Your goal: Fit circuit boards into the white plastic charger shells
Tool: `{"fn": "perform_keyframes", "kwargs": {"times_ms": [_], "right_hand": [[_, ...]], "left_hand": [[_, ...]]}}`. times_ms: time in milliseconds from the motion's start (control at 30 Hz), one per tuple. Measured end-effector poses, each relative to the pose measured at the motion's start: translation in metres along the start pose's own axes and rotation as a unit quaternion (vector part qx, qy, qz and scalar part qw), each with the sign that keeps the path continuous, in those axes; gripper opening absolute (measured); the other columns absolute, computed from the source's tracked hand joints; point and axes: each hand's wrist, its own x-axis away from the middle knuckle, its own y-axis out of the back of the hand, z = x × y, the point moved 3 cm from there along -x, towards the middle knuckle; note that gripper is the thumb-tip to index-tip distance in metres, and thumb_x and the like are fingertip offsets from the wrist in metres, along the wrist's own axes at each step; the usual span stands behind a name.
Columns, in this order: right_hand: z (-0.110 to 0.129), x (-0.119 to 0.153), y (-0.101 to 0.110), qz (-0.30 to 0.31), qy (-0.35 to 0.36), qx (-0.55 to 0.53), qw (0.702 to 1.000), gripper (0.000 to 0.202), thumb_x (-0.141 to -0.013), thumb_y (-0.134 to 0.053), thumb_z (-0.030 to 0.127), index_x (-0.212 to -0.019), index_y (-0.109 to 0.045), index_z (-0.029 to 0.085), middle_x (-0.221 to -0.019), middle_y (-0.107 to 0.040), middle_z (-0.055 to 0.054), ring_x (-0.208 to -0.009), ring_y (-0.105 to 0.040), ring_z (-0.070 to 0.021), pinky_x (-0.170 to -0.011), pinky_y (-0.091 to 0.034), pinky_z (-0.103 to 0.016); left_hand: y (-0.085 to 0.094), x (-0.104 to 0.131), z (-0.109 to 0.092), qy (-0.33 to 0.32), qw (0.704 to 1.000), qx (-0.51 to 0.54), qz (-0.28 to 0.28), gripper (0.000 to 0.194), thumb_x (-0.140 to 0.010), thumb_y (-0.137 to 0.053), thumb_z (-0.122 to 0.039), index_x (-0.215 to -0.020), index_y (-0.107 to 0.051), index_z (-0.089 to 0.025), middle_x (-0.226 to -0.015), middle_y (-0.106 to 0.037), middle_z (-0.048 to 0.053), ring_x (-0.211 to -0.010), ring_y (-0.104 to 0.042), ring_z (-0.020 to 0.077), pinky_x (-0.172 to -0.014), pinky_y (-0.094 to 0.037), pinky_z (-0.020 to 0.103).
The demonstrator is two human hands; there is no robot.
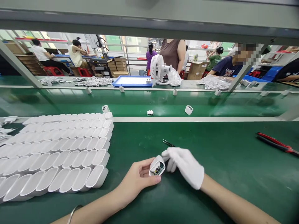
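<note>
Bare and wearing a bracelet at the wrist, my left hand (137, 178) grips a white oval housing (157, 165) between thumb and fingers. The housing's open end faces me and shows a green circuit board inside. My right hand (183, 165), in a white glove, has its bent fingers at the housing's upper right edge. Dark tweezers (168, 143) show just beyond the glove, partly hidden by it; whether the fingers hold them I cannot make out.
Rows of white oval housings (97, 176) cover the left of the green table (221, 149). Red-and-black pliers (274, 142) lie at the right. Past the ledge, a belt (130, 107) carries small white parts. A fan (157, 67), blue tray (132, 85) and several people are farther back.
</note>
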Motion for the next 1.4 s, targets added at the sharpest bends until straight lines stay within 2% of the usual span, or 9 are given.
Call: {"fn": "perform_keyframes", "kwargs": {"times_ms": [133,300,500,700,867,967,1167,1300,1400], "right_hand": [[0.012,-0.065,0.032,-0.109,0.07,0.356,0.925,0.038,-0.09,-0.046,0.039,-0.118,-0.057,0.016,-0.102,-0.063,-0.009,-0.087,-0.061,-0.0192,-0.08,-0.048,-0.032],[0.033,-0.184,0.004,-0.089,0.1,0.448,0.884,0.085,-0.071,-0.072,0.034,-0.143,-0.029,0.023,-0.151,-0.015,-0.014,-0.131,-0.03,-0.034,-0.099,-0.034,-0.042],[0.045,-0.244,-0.043,-0.026,0.089,0.476,0.875,0.029,-0.091,-0.053,0.038,-0.105,-0.059,0.014,-0.107,-0.06,-0.008,-0.094,-0.057,-0.0199,-0.081,-0.046,-0.037],[0.026,-0.17,-0.007,0.031,0.118,0.486,0.865,0.007,-0.079,-0.06,0.025,-0.075,-0.063,0.019,-0.075,-0.06,0.001,-0.073,-0.056,-0.0149,-0.068,-0.042,-0.025],[0.012,-0.073,0.045,-0.025,0.11,0.479,0.871,0.029,-0.08,-0.059,0.031,-0.108,-0.061,0.025,-0.105,-0.059,-0.002,-0.092,-0.058,-0.018,-0.08,-0.043,-0.029],[-0.001,-0.033,0.058,-0.064,0.071,0.489,0.867,0.036,-0.072,-0.068,0.044,-0.105,-0.065,0.029,-0.108,-0.058,-0.003,-0.091,-0.06,-0.0226,-0.077,-0.047,-0.034],[-0.021,-0.008,0.046,-0.089,0.067,0.514,0.851,0.012,-0.084,-0.053,0.025,-0.08,-0.064,0.025,-0.092,-0.061,-0.002,-0.069,-0.061,-0.0178,-0.057,-0.047,-0.03],[0.0,0.005,0.029,-0.105,0.19,0.445,0.869,0.017,-0.091,-0.04,0.018,-0.092,-0.055,0.025,-0.075,-0.059,0.0,-0.059,-0.056,-0.0137,-0.055,-0.044,-0.026],[0.027,0.024,0.017,-0.142,0.345,0.485,0.791,0.031,-0.087,-0.035,0.005,-0.099,-0.054,0.027,-0.078,-0.062,0.001,-0.062,-0.055,-0.0136,-0.06,-0.04,-0.028]], "left_hand": [[-0.001,0.002,-0.001,0.022,0.999,0.025,-0.012,0.032,-0.073,-0.075,-0.033,-0.097,-0.068,-0.013,-0.092,-0.066,0.006,-0.072,-0.052,0.0112,-0.07,-0.039,0.024],[0.008,-0.002,0.016,0.017,0.992,0.117,-0.032,0.043,-0.067,-0.075,-0.047,-0.086,-0.062,-0.011,-0.075,-0.064,0.005,-0.063,-0.049,0.011,-0.061,-0.034,0.024],[0.017,-0.005,0.021,-0.002,0.983,0.172,-0.061,0.058,-0.057,-0.076,-0.059,-0.085,-0.06,-0.01,-0.064,-0.059,0.003,-0.058,-0.045,0.0109,-0.06,-0.03,0.025],[0.016,-0.005,0.019,-0.011,0.994,0.101,-0.046,0.052,-0.064,-0.073,-0.055,-0.09,-0.063,-0.012,-0.069,-0.057,0.002,-0.063,-0.046,0.0125,-0.064,-0.032,0.026],[0.014,-0.002,0.013,-0.052,0.998,0.021,-0.042,0.038,-0.068,-0.071,-0.039,-0.098,-0.066,-0.016,-0.081,-0.058,0.002,-0.073,-0.048,0.0147,-0.068,-0.034,0.026],[0.013,0.0,0.009,-0.063,0.996,0.015,-0.061,0.037,-0.069,-0.07,-0.039,-0.099,-0.065,-0.017,-0.083,-0.057,0.002,-0.073,-0.046,0.0145,-0.068,-0.034,0.025],[0.014,-0.001,0.009,-0.02,0.995,0.018,-0.098,0.031,-0.073,-0.063,-0.043,-0.086,-0.064,-0.014,-0.069,-0.054,0.001,-0.062,-0.043,0.0119,-0.062,-0.033,0.025],[0.014,0.0,0.005,-0.03,0.993,-0.005,-0.118,0.034,-0.073,-0.066,-0.044,-0.088,-0.067,-0.014,-0.067,-0.052,0.0,-0.06,-0.041,0.011,-0.059,-0.033,0.024],[0.015,0.001,0.003,-0.041,0.988,-0.029,-0.147,0.038,-0.071,-0.069,-0.044,-0.095,-0.07,-0.014,-0.066,-0.053,0.0,-0.059,-0.04,0.0106,-0.058,-0.034,0.022]]}}
